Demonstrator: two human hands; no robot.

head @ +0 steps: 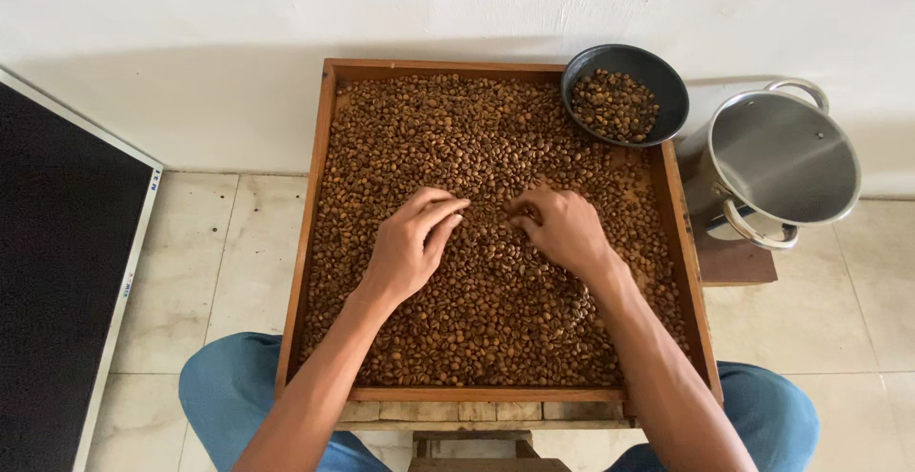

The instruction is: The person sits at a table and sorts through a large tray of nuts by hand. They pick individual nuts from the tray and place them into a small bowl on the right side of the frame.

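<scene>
A square wooden tray (305, 234) rests across my knees, filled with a layer of brown coffee beans (448, 129). My left hand (410, 248) lies on the beans near the tray's middle, fingers curled and touching the beans. My right hand (562, 229) is just beside it, fingertips pinched among the beans. A dark round bowl (667, 86) with a small heap of beans sits on the tray's far right corner.
A steel pot (782, 157) with two handles stands tilted on a low wooden block to the right of the tray. A dark flat panel (57, 281) with a pale frame lies on the tiled floor at the left. A white wall runs behind.
</scene>
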